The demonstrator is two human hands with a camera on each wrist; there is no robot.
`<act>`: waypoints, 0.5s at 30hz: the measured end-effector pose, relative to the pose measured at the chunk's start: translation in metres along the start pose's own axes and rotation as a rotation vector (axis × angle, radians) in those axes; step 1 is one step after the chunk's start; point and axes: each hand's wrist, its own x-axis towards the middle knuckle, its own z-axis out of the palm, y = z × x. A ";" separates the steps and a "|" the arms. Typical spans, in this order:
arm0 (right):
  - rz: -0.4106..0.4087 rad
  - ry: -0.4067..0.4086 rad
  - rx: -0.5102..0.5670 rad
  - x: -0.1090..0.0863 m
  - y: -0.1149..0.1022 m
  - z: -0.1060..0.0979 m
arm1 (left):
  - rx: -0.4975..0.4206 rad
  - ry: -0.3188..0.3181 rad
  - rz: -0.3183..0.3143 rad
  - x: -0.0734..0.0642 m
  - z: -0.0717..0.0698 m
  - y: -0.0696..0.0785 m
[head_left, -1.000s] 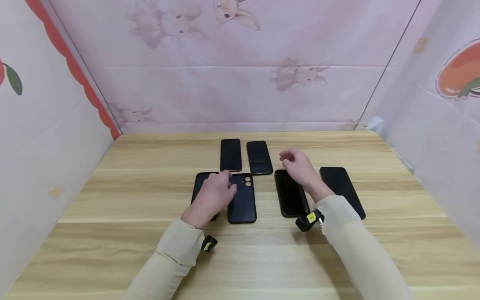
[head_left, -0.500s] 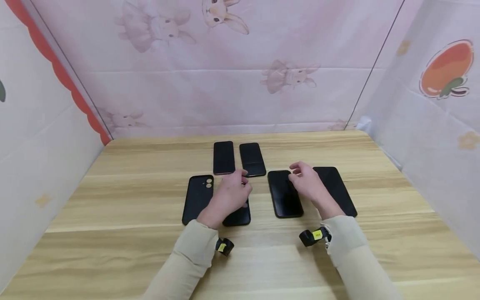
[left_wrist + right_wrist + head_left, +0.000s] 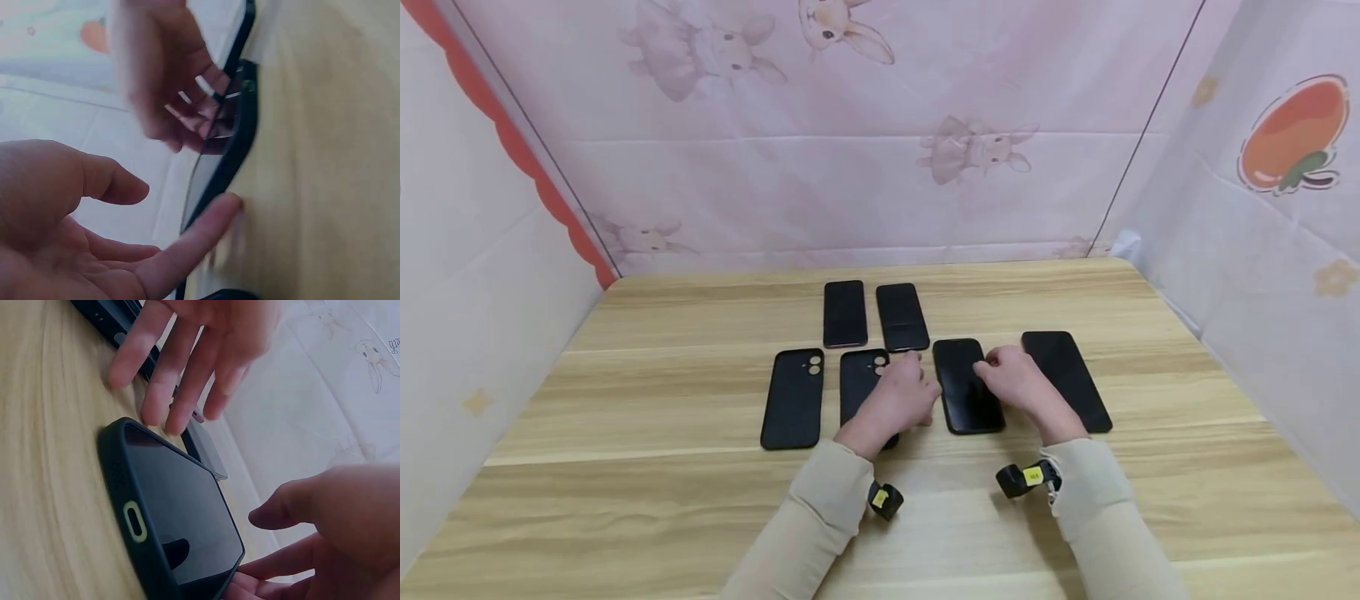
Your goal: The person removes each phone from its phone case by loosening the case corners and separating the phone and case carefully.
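Note:
A phone in a black case (image 3: 966, 396) lies screen up on the wooden table, between both hands. My left hand (image 3: 898, 400) hovers over a black phone case (image 3: 856, 379) with camera holes, its fingertips close to the phone's left edge. In the left wrist view its index finger (image 3: 194, 244) reaches along that edge, thumb held apart. My right hand (image 3: 1018, 383) is at the phone's right side, overlapping the screen in the head view. The right wrist view has the right thumb (image 3: 284, 503) raised off the screen, with the other fingers low by the case's edge, partly hidden.
Another black phone case (image 3: 792, 400) lies at the left. Two dark phones (image 3: 845, 315) lie side by side behind, and a larger black slab (image 3: 1071, 383) like a phone lies at the right. Printed cloth walls (image 3: 820, 200) stand around the table (image 3: 625, 500).
My left hand has moved right, from over the two cases toward the cased phone. The right hand has come down and nearer to the phone's right edge. The head view has shifted slightly.

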 end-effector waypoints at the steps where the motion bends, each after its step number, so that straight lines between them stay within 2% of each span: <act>1: 0.002 -0.006 0.005 0.000 0.000 0.000 | -0.009 0.000 0.006 0.000 0.002 0.000; 7: 0.011 -0.053 0.095 -0.001 -0.002 0.003 | -0.085 0.007 0.036 0.002 0.007 -0.003; 15: 0.023 -0.047 0.118 0.001 -0.002 0.006 | -0.299 0.022 0.006 0.002 0.012 -0.004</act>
